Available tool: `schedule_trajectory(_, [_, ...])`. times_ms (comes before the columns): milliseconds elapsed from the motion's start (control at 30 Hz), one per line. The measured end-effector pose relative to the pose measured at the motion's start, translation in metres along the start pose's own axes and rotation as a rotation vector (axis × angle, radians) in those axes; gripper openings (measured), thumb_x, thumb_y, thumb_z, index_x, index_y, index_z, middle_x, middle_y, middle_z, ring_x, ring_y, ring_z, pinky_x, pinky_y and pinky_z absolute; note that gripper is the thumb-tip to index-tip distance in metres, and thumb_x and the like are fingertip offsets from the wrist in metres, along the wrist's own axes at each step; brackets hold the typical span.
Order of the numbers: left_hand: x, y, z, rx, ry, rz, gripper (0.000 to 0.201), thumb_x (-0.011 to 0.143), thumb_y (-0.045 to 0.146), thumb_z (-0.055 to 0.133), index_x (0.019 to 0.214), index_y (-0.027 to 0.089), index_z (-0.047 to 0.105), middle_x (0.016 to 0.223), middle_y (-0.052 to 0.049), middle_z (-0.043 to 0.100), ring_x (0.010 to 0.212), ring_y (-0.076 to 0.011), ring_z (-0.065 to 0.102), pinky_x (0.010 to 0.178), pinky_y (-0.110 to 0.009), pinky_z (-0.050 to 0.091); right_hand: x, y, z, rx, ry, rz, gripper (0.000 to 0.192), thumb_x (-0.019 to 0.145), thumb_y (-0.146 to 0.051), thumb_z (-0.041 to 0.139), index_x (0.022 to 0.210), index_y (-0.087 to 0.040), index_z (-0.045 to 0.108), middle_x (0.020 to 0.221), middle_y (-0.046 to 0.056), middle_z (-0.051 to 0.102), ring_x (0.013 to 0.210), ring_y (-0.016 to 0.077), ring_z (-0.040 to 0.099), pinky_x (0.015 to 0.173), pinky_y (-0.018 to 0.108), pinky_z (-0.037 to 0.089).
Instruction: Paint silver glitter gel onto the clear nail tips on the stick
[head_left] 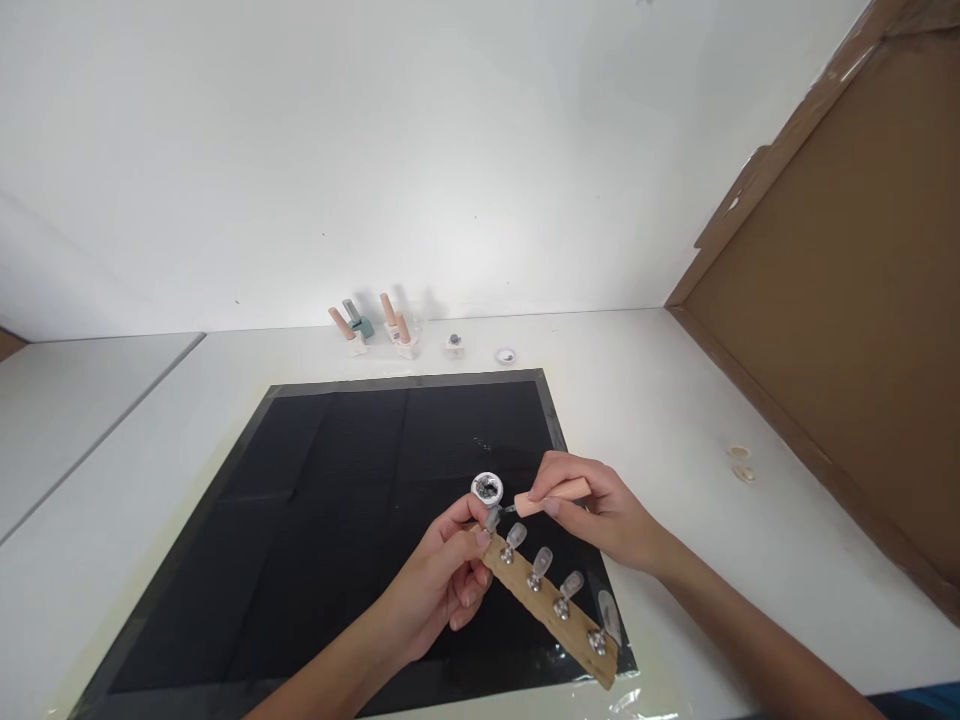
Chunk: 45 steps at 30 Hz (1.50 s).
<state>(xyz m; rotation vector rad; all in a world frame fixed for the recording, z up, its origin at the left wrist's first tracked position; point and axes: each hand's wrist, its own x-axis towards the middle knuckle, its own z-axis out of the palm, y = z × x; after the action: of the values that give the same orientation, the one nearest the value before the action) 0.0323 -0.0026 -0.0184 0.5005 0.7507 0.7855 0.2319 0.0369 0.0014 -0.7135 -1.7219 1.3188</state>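
My left hand [442, 572] grips the upper end of a brown nail-tip stand [546, 605], a flat strip tilted down to the right. Along the strip, several clear nail tips [541, 562] stand on silvery metal mounts. The nail tip [493, 518] at my left fingers looks grey. My right hand [592, 505] pinches the peach handle of a nail polish brush [553, 496], its bristle end touching or very near that grey tip. Just behind lies a small round white pot [487, 488] with dark, shiny contents.
A black mat [322, 530] with grey taped edges covers part of the white table [645, 400]. Several polish bottles [405, 342], an uncapped bottle [454, 344] and a small round lid [505, 356] stand by the wall. Cardboard [847, 300] rises at right, near small beige pieces [742, 472].
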Motion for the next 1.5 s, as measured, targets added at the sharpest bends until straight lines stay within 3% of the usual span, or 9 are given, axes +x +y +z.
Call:
schedule_trajectory(167, [0.000, 0.002, 0.000, 0.019, 0.022, 0.031, 0.026, 0.073, 0.031, 0.070, 0.073, 0.020, 0.047, 0.047, 0.008, 0.053, 0.030, -0.0002, 0.029, 0.025, -0.007, 0.026, 0.002, 0.005, -0.003, 0.253, 0.139, 0.189, 0.020, 0.085, -0.039, 0.062, 0.081, -0.020, 0.067, 0.061, -0.002, 0.055, 0.049, 0.0076, 0.043, 0.046, 0.020, 0.034])
schedule_trajectory(333, [0.000, 0.001, 0.005, 0.110, 0.057, 0.100, 0.032, 0.071, 0.038, 0.073, 0.072, 0.020, 0.047, 0.048, 0.008, 0.055, 0.031, -0.0007, 0.036, 0.027, -0.008, 0.031, 0.002, 0.005, -0.006, 0.491, 0.060, 0.276, 0.023, 0.073, -0.038, 0.074, 0.085, -0.019, 0.069, 0.059, -0.002, 0.059, 0.047, 0.0065, 0.046, 0.044, 0.018, 0.038])
schedule_trajectory(467, [0.001, -0.001, 0.007, 0.172, 0.076, 0.109, 0.035, 0.068, 0.042, 0.074, 0.071, 0.020, 0.047, 0.047, 0.009, 0.054, 0.031, -0.0018, 0.040, 0.027, -0.009, 0.033, 0.001, 0.001, -0.004, 0.465, 0.017, 0.345, 0.020, 0.070, -0.033, 0.078, 0.081, -0.018, 0.069, 0.066, -0.001, 0.063, 0.054, 0.0087, 0.054, 0.050, 0.020, 0.045])
schedule_trajectory(933, [0.000, -0.003, 0.001, 0.213, -0.011, 0.108, 0.037, 0.068, 0.045, 0.074, 0.070, 0.018, 0.048, 0.050, 0.007, 0.055, 0.034, -0.0033, 0.044, 0.029, -0.011, 0.035, 0.002, 0.006, 0.006, 0.203, 0.110, 0.216, 0.015, 0.077, -0.032, 0.071, 0.070, -0.019, 0.069, 0.081, 0.002, 0.069, 0.070, 0.0126, 0.062, 0.058, 0.024, 0.046])
schedule_trajectory(1200, [0.000, -0.004, 0.001, 0.193, -0.009, 0.101, 0.036, 0.069, 0.043, 0.074, 0.069, 0.018, 0.048, 0.050, 0.007, 0.055, 0.034, -0.0025, 0.042, 0.028, -0.010, 0.035, 0.006, 0.004, 0.003, 0.191, 0.243, 0.212, 0.017, 0.078, -0.035, 0.070, 0.071, -0.020, 0.069, 0.069, 0.001, 0.067, 0.062, 0.0119, 0.061, 0.056, 0.024, 0.047])
schedule_trajectory(1400, [-0.001, -0.004, 0.001, 0.197, -0.014, 0.086, 0.035, 0.069, 0.043, 0.074, 0.070, 0.018, 0.048, 0.049, 0.007, 0.055, 0.034, -0.0030, 0.043, 0.028, -0.010, 0.035, 0.004, 0.005, 0.006, 0.262, 0.147, 0.208, 0.018, 0.076, -0.034, 0.072, 0.069, -0.019, 0.068, 0.076, 0.002, 0.069, 0.065, 0.0123, 0.062, 0.061, 0.025, 0.050])
schedule_trajectory(1500, [-0.001, -0.004, 0.000, 0.197, -0.021, 0.078, 0.035, 0.069, 0.043, 0.074, 0.071, 0.019, 0.048, 0.049, 0.007, 0.055, 0.033, -0.0029, 0.043, 0.028, -0.010, 0.035, 0.005, 0.005, 0.006, 0.201, 0.177, 0.222, 0.016, 0.078, -0.032, 0.071, 0.067, -0.019, 0.069, 0.077, 0.002, 0.069, 0.071, 0.0139, 0.064, 0.066, 0.027, 0.051])
